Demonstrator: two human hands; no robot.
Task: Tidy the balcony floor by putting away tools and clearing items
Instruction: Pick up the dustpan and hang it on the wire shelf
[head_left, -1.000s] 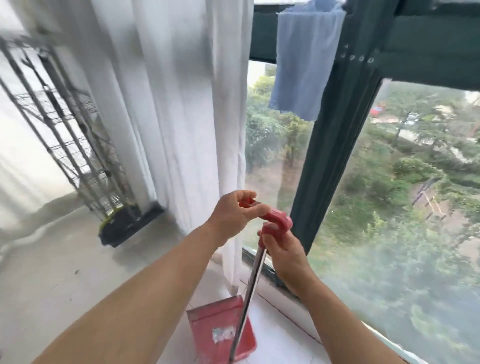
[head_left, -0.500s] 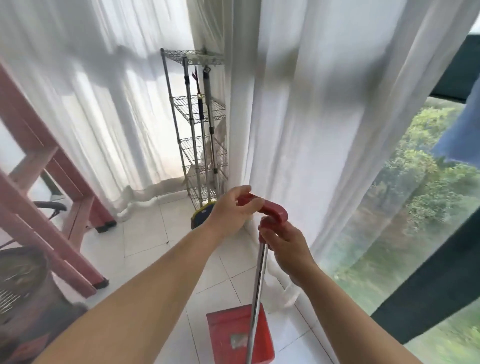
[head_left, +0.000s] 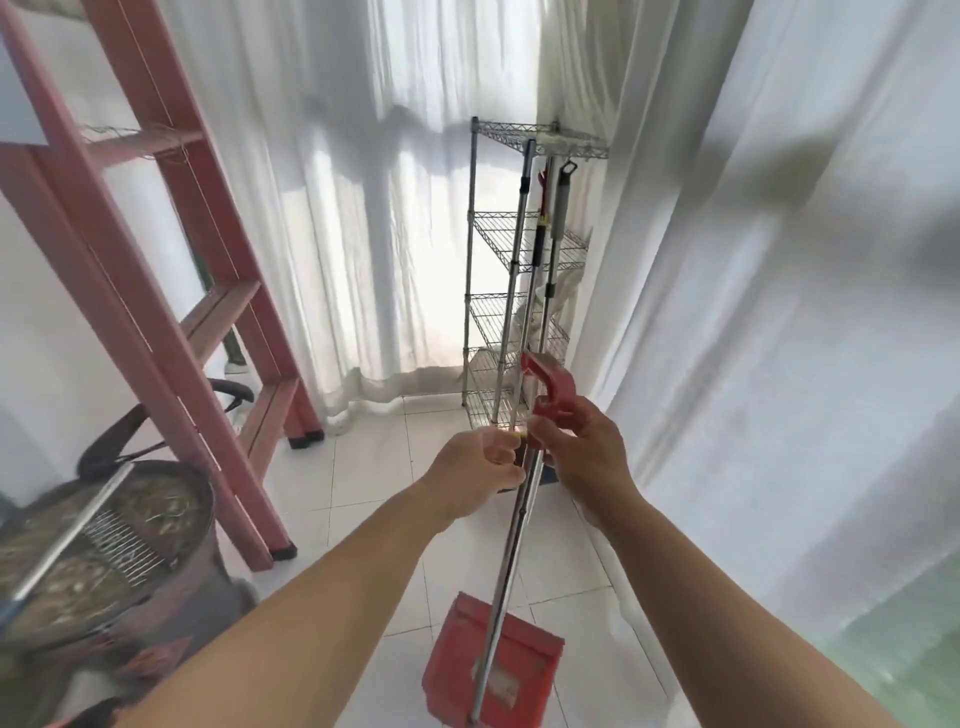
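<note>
A red dustpan (head_left: 493, 670) hangs low over the white tiles on a long metal pole (head_left: 506, 566) that ends in a red hooked handle (head_left: 550, 387). My right hand (head_left: 587, 457) grips the pole just below that handle. My left hand (head_left: 480, 467) pinches the pole a little lower, at a small yellow and black piece. Straight ahead stands a wire shelf rack (head_left: 511, 270) with several long-handled tools (head_left: 545, 249) leaning against it.
A pink wooden ladder (head_left: 171, 291) leans at the left. A round bin with a wire grate and a metal rod (head_left: 98, 551) sits at the lower left, a chair base (head_left: 228, 395) behind it. White curtains (head_left: 727, 312) hang ahead and along the right.
The view has swung left from the window toward the rack. My left hand has slid off the red handle top down onto the pole. The dustpan has travelled along with me.
</note>
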